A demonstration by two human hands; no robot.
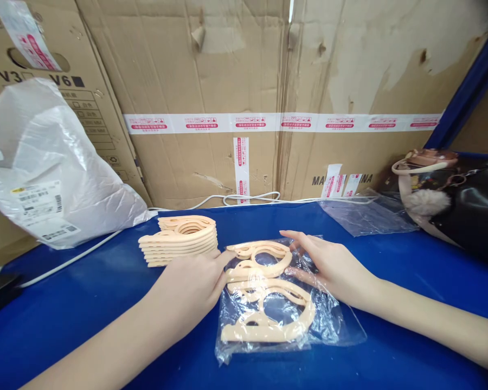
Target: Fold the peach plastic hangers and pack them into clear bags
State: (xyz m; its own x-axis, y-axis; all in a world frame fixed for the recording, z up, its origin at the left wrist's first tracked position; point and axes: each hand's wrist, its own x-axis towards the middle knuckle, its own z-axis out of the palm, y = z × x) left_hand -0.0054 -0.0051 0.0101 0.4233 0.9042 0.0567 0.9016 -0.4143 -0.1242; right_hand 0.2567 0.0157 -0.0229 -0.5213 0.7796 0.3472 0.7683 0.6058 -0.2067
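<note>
Two beige folding hangers lie flat in a clear plastic bag (333,330) in front of me, the upper hanger (287,262) above the lower hanger (268,333). My left hand (197,281) is closed at the left end of the upper hanger, thumb and forefinger at its edge; whether bag film lies between them I cannot tell. My right hand (329,265) rests at the bag's right side, fingers apart, fingertips touching the film by the upper hanger's curved end. Just beyond my left hand stands a neat stack of the same hangers (179,238), partly hidden by it.
A large white plastic parcel bag (52,173) stands at the left, near a dark object (0,292). Cardboard boxes (203,70) wall the back. A white cable (199,203) runs along the blue tabletop (427,281). Another clear bag (361,214) and a black bag (472,200) lie right.
</note>
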